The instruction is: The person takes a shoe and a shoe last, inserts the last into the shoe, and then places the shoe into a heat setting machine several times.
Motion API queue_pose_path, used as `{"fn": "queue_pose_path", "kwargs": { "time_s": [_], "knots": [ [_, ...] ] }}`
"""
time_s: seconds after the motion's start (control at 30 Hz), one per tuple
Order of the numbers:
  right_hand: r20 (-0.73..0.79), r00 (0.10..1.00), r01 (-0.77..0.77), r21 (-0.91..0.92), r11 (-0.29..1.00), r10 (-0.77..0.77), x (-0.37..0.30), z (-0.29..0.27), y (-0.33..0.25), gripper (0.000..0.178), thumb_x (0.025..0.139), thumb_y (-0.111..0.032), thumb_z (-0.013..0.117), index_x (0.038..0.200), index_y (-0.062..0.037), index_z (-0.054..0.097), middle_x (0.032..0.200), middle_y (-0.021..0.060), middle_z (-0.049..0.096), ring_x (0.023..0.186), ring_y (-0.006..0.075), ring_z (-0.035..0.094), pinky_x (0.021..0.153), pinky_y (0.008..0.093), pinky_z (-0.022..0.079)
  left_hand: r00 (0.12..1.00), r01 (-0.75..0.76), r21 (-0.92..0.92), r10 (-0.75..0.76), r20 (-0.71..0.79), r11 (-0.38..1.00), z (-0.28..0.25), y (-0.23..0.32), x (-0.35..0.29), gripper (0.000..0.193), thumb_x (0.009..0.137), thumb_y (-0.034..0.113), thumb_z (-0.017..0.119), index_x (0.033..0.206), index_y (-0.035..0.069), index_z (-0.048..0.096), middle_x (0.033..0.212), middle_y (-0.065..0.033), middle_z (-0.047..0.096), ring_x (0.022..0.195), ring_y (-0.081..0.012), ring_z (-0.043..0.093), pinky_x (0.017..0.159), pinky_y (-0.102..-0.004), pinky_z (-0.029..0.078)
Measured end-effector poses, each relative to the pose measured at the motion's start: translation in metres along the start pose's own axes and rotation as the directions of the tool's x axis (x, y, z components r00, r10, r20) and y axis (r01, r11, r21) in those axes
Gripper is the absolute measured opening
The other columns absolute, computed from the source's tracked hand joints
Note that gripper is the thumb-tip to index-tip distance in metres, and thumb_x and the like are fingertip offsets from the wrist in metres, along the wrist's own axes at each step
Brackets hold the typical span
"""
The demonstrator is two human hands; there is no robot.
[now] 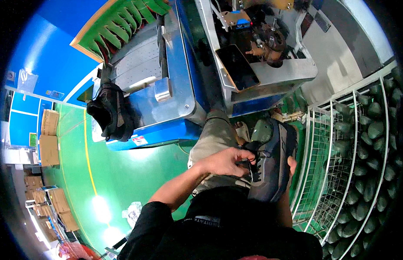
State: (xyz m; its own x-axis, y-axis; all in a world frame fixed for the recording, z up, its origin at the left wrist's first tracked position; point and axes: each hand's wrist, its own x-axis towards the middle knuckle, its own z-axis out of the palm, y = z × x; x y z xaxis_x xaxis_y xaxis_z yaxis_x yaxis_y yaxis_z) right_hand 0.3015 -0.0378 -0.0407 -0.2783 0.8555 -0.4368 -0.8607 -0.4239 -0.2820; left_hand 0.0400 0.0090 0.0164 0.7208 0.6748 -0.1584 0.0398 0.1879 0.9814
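So the gray shoe (pixel 273 167) is up over the person's lap, just right of the left hand (pixel 227 164). Its long axis runs roughly away from the body, with the toe end near the black shirt (pixel 236 216) and the opening at the far end, where a green form (pixel 263 131) pokes out. It's tipped over too: the lace side faces left and the sole side faces right.

That tilt is the bit that matters imo, since the laces (pixel 254 174) sit right at the left fingertips, directly to their right. Left hand is clearly the nearer one. Its fingers (pixel 245 156) are bent in with thumb and index close together, and it looks like they're pinching a dark lace, though black on black is rough to read.

Right hand (pixel 291 166) is over on the sole side, clasping the shoe from there. Only a bit of it shows past the edge, so no clue how the rest of those fingers are wrapped.

Other stuff: a second dark shoe (pixel 119 113) at the left edge of the metal tabletop (pixel 177 106), well apart from both hands, and a phone (pixel 237 67) on the machine ahead.
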Motion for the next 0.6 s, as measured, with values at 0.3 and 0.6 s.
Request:
{"fn": "queue_pose_path", "kwargs": {
  "time_s": [0.3,0.6],
  "knots": [
    [-0.020,0.998,0.061,0.063,0.996,-0.060,-0.004,-0.034,-0.003,0.064,0.087,-0.035,0.060,0.139,0.0006,0.047,0.125,0.0193,0.063,0.100,0.0343,0.066,0.085,0.0471,0.056,1.000,-0.012,0.081,0.011,0.002,0.997,0.021,-0.020,-0.007,0.019,0.093,0.012,0.066,0.110,0.005,0.063,0.088,0.0009,0.064,0.082,-0.0095,0.057,0.075,-0.0270,0.048],
    [0.080,0.979,0.196,-0.084,0.977,-0.189,0.014,0.001,-0.039,0.065,0.083,-0.022,0.061,0.142,-0.0011,0.044,0.128,0.0195,0.061,0.104,0.0349,0.067,0.089,0.0491,0.058,0.750,-0.132,0.097,0.163,-0.641,0.986,0.039,-0.016,0.037,0.028,0.098,0.017,0.062,0.122,0.002,0.057,0.111,-0.0082,0.062,0.100,-0.0174,0.058,0.090,-0.0310,0.047]
  ]
}}
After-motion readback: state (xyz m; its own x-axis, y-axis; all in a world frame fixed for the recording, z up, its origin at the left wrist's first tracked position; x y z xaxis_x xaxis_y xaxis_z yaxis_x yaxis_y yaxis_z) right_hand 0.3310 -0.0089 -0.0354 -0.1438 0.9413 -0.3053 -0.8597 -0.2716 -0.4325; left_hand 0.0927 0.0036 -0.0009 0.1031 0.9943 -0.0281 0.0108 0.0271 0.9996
